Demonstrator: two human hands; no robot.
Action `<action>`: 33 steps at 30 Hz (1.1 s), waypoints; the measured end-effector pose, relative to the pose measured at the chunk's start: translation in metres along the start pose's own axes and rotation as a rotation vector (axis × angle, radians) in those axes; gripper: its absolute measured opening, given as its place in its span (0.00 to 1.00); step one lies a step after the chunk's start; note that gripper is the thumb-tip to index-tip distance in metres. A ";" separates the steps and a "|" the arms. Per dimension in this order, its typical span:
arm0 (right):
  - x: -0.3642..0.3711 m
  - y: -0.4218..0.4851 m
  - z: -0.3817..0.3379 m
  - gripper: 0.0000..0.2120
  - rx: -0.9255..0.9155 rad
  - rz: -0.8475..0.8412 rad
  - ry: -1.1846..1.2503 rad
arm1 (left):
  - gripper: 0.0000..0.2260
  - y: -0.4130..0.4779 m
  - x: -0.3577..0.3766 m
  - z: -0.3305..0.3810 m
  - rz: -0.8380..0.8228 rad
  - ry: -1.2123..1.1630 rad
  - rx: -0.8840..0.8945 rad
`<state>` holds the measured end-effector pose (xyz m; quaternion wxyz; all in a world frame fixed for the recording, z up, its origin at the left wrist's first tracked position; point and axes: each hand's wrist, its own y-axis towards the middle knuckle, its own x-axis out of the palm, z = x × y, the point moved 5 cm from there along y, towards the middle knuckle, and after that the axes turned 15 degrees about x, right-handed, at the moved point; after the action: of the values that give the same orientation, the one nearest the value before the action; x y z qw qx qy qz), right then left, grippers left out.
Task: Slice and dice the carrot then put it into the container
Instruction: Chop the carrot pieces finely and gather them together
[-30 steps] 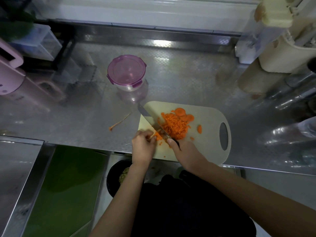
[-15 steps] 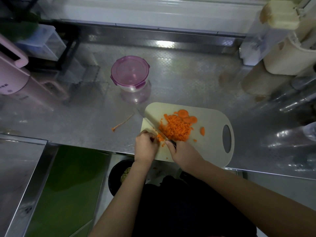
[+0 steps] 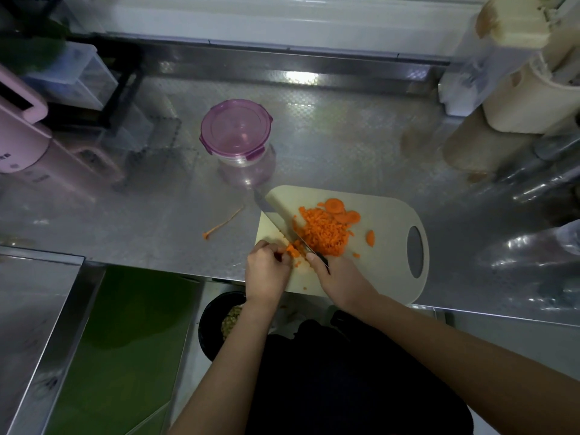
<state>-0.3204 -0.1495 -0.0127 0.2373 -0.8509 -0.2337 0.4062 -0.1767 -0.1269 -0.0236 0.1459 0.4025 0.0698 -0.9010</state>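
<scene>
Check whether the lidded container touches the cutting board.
Apart. The head view shows steel counter between the container and the cutting board's far edge.

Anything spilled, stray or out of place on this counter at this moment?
One stray: a thin carrot strip lies on the steel counter, left of the cutting board and apart from the diced pile. The container has its lid on. Nothing else looks odd.
</scene>
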 end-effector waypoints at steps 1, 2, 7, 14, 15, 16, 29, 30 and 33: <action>-0.002 -0.002 0.000 0.23 0.000 0.002 0.011 | 0.06 0.000 0.000 0.000 -0.002 0.000 0.009; -0.004 -0.005 0.000 0.23 -0.007 0.008 0.022 | 0.07 -0.001 0.000 0.000 -0.004 0.003 0.014; -0.009 -0.011 0.000 0.22 -0.041 0.016 0.027 | 0.06 0.000 0.001 -0.003 -0.009 0.003 -0.008; -0.002 -0.011 0.004 0.23 -0.026 -0.011 -0.037 | 0.03 0.002 0.004 -0.007 -0.022 0.011 -0.013; -0.001 -0.011 0.004 0.23 -0.020 -0.012 -0.045 | 0.03 0.002 0.004 -0.007 -0.020 0.006 -0.011; 0.000 -0.010 0.004 0.23 -0.013 -0.012 -0.048 | 0.03 0.002 0.004 -0.007 -0.021 0.002 -0.011; 0.014 0.002 -0.006 0.25 0.033 0.039 -0.114 | 0.03 0.003 0.005 -0.008 -0.021 0.016 -0.019; 0.015 0.003 -0.007 0.25 0.016 0.058 -0.113 | 0.03 0.003 0.005 -0.008 -0.021 0.011 -0.017; 0.013 0.005 -0.006 0.22 -0.024 0.063 -0.054 | 0.03 0.004 0.005 -0.008 -0.042 -0.006 -0.012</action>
<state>-0.3072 -0.1475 -0.0197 0.2078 -0.8494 -0.2181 0.4334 -0.1729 -0.1302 -0.0325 0.1297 0.3976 0.0833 -0.9045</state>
